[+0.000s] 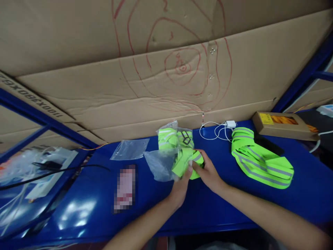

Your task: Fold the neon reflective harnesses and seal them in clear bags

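Note:
Both hands are closed around a folded neon-green reflective strap (183, 157) with grey stripes, above the middle of the blue table. My left hand (182, 180) pinches its lower left side, by the mouth of a clear plastic bag (161, 165); how far the strap sits inside the bag I cannot tell. My right hand (205, 170) grips the strap's right side. Just behind lie bagged green reflective straps (167, 139), one showing a black buckle (186, 137). To the right is a loose pile of the same green strap (260, 159).
An empty clear bag (130, 149) and a blurred-out pinkish item (125, 189) lie left on the blue table (156, 208). A white charger (230, 124) with cable and a cardboard box (284, 125) stand at the back right. Behind rises a cardboard wall (91, 86) with red rings.

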Available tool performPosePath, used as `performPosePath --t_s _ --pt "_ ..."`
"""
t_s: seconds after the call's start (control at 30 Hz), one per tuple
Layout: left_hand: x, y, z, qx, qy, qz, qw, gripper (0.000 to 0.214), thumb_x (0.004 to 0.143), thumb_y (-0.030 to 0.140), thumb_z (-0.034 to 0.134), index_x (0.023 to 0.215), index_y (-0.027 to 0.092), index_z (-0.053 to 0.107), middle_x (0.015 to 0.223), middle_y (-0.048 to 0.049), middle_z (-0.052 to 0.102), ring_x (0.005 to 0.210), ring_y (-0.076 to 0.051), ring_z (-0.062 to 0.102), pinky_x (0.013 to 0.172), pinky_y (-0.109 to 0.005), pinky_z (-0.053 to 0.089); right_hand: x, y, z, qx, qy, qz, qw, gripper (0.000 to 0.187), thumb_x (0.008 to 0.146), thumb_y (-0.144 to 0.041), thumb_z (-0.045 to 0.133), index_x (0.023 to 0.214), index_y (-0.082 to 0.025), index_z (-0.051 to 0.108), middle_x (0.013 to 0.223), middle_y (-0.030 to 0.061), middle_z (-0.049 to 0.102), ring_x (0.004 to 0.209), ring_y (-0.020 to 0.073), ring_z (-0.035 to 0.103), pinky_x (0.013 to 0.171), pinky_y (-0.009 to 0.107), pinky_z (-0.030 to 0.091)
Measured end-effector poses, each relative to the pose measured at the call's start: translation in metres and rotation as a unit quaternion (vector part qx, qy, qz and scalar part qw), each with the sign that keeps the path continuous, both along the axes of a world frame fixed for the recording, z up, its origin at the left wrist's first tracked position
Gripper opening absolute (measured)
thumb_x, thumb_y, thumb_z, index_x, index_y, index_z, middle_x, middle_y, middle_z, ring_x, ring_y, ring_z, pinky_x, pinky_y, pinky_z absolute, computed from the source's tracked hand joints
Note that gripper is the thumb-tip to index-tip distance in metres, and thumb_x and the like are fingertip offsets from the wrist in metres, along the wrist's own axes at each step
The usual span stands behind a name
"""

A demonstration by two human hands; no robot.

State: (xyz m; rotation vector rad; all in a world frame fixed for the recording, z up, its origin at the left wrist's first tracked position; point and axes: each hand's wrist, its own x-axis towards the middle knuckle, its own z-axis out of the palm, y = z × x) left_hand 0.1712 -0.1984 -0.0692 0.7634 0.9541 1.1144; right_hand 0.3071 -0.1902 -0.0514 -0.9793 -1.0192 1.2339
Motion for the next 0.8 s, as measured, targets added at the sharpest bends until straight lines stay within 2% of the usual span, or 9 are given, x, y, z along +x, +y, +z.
performPosePath --t_s 0.13,0.23,0.37,0.43,0.5,0.53,0.6,0.67,0.8 --pt "0.0 0.004 0.004 0.016 -0.023 -0.046 0.999 0.072 0.074 0.061 0.086 0.133 0.024 0.067 0.144 -0.0106 0.064 0.14 -0.029 0.054 0.122 -0.044 0.039 -0.006 0.0 -0.004 -0.026 0.04 0.012 0.999 0.047 0.082 -0.048 0.081 0.116 -0.024 0.058 0.098 0.0 0.068 0.088 0.0183 0.065 0.078 0.029 0.055" --pt "-0.004 0.003 0.005 0.038 -0.018 -0.143 0.989 0.075 0.074 0.065 0.084 0.133 0.021 0.065 0.132 -0.0145 0.068 0.114 -0.027 0.068 0.097 -0.041 0.056 0.005 0.006 0.0 -0.053 0.071 0.01 0.996 0.052 0.083 -0.05 0.081 0.122 -0.026 0.056 0.101 0.0002 0.069 0.08 0.0172 0.065 0.066 0.027 0.054" --pt "-0.016 -0.006 0.017 0.162 0.149 -0.266 0.939 0.047 0.088 0.044 0.079 0.126 0.02 0.068 0.101 -0.0097 0.075 0.079 -0.017 0.071 0.074 -0.032 0.059 0.034 0.018 0.008 0.012 -0.016 -0.075 0.997 0.048 0.086 -0.046 0.078 0.125 -0.027 0.057 0.109 0.0029 0.07 0.094 0.0209 0.067 0.082 0.033 0.058" --pt "-0.026 -0.006 0.037 0.379 0.33 -0.21 0.839 0.019 0.099 0.028 0.064 0.116 0.023 0.073 0.095 -0.0068 0.076 0.083 -0.017 0.073 0.08 -0.031 0.06 0.049 0.019 0.013 0.12 -0.158 -0.101 0.975 0.04 0.09 -0.039 0.075 0.124 -0.026 0.06 0.115 0.0059 0.069 0.104 0.0239 0.067 0.092 0.039 0.057" --pt "-0.035 -0.001 0.063 0.603 0.462 -0.065 0.648 0.038 0.093 0.015 0.069 0.129 0.029 0.068 0.119 -0.0075 0.075 0.114 -0.023 0.071 0.104 -0.041 0.055 0.06 0.017 0.018 0.253 -0.3 -0.082 0.916 0.035 0.094 -0.026 0.069 0.128 -0.026 0.061 0.124 0.0093 0.066 0.115 0.0253 0.065 0.1 0.041 0.055" --pt "-0.039 0.003 0.076 0.658 0.513 -0.014 0.551 0.05 0.09 0.015 0.074 0.136 0.031 0.063 0.132 -0.0093 0.072 0.125 -0.027 0.067 0.113 -0.047 0.049 0.063 0.014 0.02 0.312 -0.354 -0.061 0.88 0.037 0.095 -0.02 0.065 0.131 -0.026 0.061 0.127 0.0108 0.064 0.12 0.0254 0.063 0.102 0.041 0.055" --pt "-0.043 0.013 0.096 0.629 0.623 0.009 0.464 0.064 0.089 0.028 0.077 0.148 0.02 0.052 0.152 -0.0204 0.057 0.144 -0.038 0.052 0.122 -0.061 0.036 0.064 0.007 0.022 0.399 -0.416 -0.019 0.817 0.042 0.097 -0.012 0.057 0.137 -0.027 0.059 0.128 0.0116 0.064 0.122 0.0245 0.063 0.102 0.04 0.056" --pt "-0.045 0.021 0.106 0.603 0.651 -0.057 0.458 0.056 0.093 0.029 0.071 0.144 0.014 0.053 0.143 -0.0206 0.064 0.135 -0.036 0.061 0.12 -0.059 0.041 0.06 0.0 0.023 0.446 -0.444 0.003 0.778 0.044 0.098 -0.009 0.056 0.138 -0.028 0.059 0.124 0.0101 0.066 0.123 0.0236 0.064 0.103 0.039 0.056" --pt "-0.051 0.021 0.098 0.594 0.593 -0.121 0.53 0.03 0.099 0.022 0.057 0.126 0.012 0.061 0.115 -0.0135 0.077 0.106 -0.025 0.075 0.093 -0.038 0.061 0.047 -0.011 0.025 0.482 -0.479 0.056 0.731 0.047 0.093 -0.007 0.064 0.134 -0.029 0.06 0.125 0.0093 0.068 0.131 0.0281 0.059 0.109 0.049 0.052"
